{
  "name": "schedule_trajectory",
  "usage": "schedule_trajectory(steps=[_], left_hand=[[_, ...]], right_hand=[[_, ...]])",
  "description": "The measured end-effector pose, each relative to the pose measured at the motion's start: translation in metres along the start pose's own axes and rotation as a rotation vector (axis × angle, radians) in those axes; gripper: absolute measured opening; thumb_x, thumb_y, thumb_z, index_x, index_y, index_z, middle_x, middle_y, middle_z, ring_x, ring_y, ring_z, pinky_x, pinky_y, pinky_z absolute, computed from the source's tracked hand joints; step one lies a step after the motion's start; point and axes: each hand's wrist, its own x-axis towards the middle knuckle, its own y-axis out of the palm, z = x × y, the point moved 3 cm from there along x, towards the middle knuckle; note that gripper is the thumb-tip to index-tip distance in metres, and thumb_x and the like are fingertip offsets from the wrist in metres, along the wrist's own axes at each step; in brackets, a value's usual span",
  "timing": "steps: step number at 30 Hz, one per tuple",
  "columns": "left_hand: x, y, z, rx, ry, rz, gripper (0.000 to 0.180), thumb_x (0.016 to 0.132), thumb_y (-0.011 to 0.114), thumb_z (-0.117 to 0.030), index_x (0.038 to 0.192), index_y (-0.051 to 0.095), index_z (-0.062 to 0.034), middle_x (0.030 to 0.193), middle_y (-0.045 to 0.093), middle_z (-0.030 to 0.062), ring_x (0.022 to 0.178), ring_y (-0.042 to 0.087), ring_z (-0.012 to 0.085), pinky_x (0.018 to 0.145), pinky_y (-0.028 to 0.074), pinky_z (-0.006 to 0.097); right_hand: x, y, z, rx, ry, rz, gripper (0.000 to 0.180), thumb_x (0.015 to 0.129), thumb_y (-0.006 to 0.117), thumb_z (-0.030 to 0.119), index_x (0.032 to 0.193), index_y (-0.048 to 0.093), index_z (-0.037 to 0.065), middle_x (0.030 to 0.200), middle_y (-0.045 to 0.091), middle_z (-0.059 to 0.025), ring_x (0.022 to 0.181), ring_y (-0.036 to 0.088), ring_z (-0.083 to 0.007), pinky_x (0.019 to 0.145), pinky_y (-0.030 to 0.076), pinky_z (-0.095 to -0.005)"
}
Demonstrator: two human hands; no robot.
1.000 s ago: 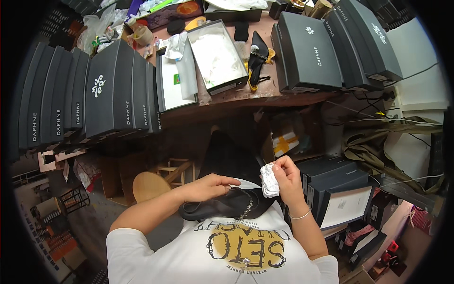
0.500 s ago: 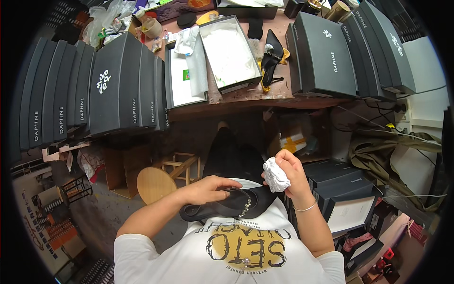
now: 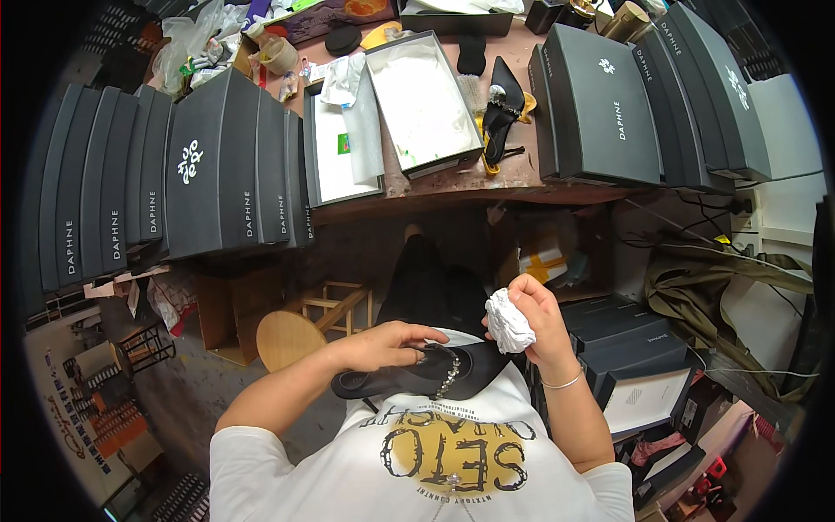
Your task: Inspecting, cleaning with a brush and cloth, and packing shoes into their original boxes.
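Against the front of my white shirt lies a black pointed shoe with a jewelled strap. My left hand grips it from above, the thumb near its opening and the other fingers along its far side. Just above its toe end, my right hand pinches a crumpled white wad, cloth or paper, apart from the shoe's opening. A matching black heeled shoe rests on the table beside an open shoe box lined with white paper.
Dark shoe boxes line the table's left and right. A box lid with tissue sits left of the open box. Below are a round wooden stool, a cardboard box and more stacked boxes at my right.
The view has shifted slightly, so the table and boxes appear a little lower. Both hands keep their hold on the shoe and the white wad, almost unmoved.
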Motion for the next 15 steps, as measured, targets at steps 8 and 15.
schedule_trajectory(steps=[8, 15], left_hand=[[-0.002, -0.013, -0.002, -0.059, -0.009, 0.023, 0.046, 0.089, 0.049, -0.005, 0.135, 0.044, -0.0005, 0.117, 0.058, 0.0088, 0.106, 0.053, 0.0121, 0.094, 0.041, 0.027], [-0.011, -0.042, -0.017, 0.007, 0.046, -0.044, 0.043, 0.088, 0.051, -0.007, 0.131, 0.049, 0.0001, 0.119, 0.059, 0.0089, 0.106, 0.054, 0.0121, 0.094, 0.041, 0.027]], right_hand=[[0.012, 0.011, 0.011, -0.006, -0.015, 0.018, 0.012, 0.092, 0.052, 0.017, 0.087, 0.049, 0.007, 0.077, 0.063, -0.0117, 0.066, 0.067, -0.0211, 0.054, 0.058, -0.033], [0.034, 0.032, 0.026, -0.056, -0.047, 0.045, 0.01, 0.092, 0.051, 0.015, 0.087, 0.048, 0.007, 0.077, 0.063, -0.0116, 0.067, 0.067, -0.0211, 0.054, 0.058, -0.033]])
